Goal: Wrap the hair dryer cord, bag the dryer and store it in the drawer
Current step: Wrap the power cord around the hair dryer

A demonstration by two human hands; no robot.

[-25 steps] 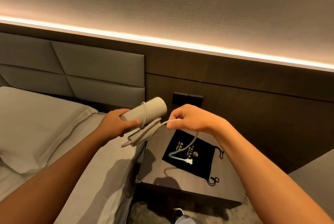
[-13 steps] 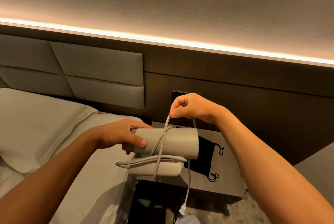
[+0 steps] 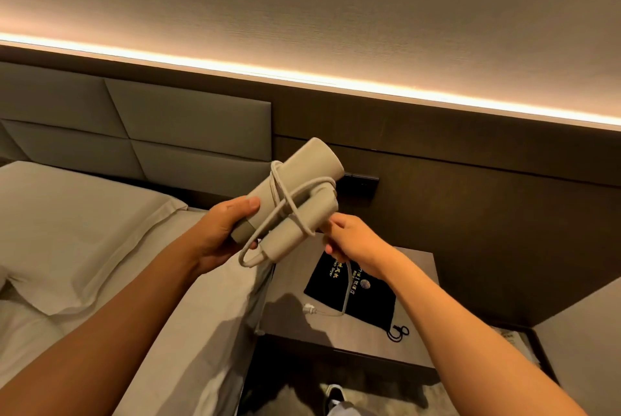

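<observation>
A beige folded hair dryer (image 3: 299, 180) is held up in the air, barrel tilted up to the right, gripped at its lower end by my left hand (image 3: 221, 231). Its beige cord (image 3: 285, 204) loops around barrel and folded handle. My right hand (image 3: 353, 242) pinches the cord just below the handle. The loose end hangs down to the plug (image 3: 308, 309), which lies on the nightstand (image 3: 295, 318). A black drawstring bag (image 3: 356, 294) with gold print lies flat there.
A bed with a white pillow (image 3: 67, 231) and sheet fills the left. A padded headboard (image 3: 168, 133) and dark wall panel with a switch plate (image 3: 361, 185) stand behind. A shoe (image 3: 334, 397) shows on the carpet below.
The dryer has been raised and tilted upward. My right hand has dropped from above the barrel to beneath the handle, carrying the cord around. The plug now rests on the nightstand.
</observation>
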